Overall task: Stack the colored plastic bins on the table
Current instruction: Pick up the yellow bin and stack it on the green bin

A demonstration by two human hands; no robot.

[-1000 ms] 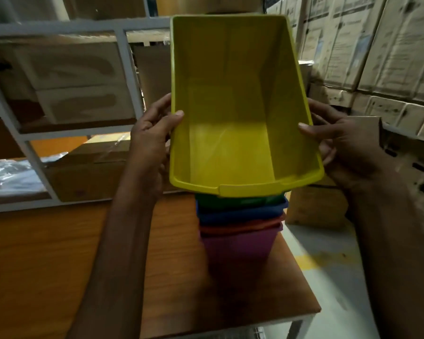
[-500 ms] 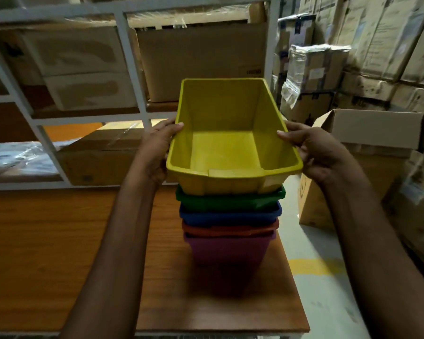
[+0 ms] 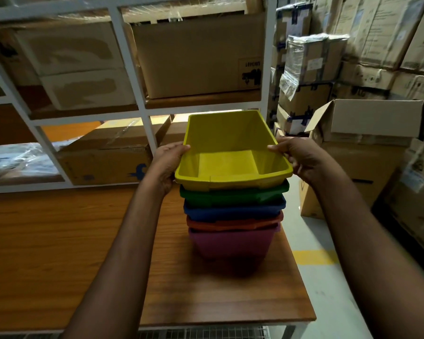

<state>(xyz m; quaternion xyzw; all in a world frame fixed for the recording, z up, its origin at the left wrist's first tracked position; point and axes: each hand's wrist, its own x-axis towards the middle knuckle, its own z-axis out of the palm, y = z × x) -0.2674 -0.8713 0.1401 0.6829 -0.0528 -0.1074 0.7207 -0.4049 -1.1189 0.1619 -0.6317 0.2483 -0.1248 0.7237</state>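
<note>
A yellow bin (image 3: 228, 162) sits nested on top of a stack of coloured bins near the right end of the wooden table (image 3: 59, 241). Below it come a green bin (image 3: 233, 194), a blue bin (image 3: 233, 210), an orange-red bin (image 3: 233, 222) and a purple bin (image 3: 230, 243) at the bottom. My left hand (image 3: 168, 165) grips the yellow bin's left rim, thumb over the edge. My right hand (image 3: 301, 160) grips its right rim the same way.
A white metal shelf frame (image 3: 137, 77) with cardboard boxes (image 3: 198, 55) stands right behind the table. More boxes (image 3: 353, 152) are stacked on the floor to the right. The table's right edge lies close beside the stack, with grey floor and a yellow line (image 3: 313, 256) beyond.
The yellow bin came down from a tilted position in front of my face and now rests level in the green bin. Both hands kept hold of its rims.
</note>
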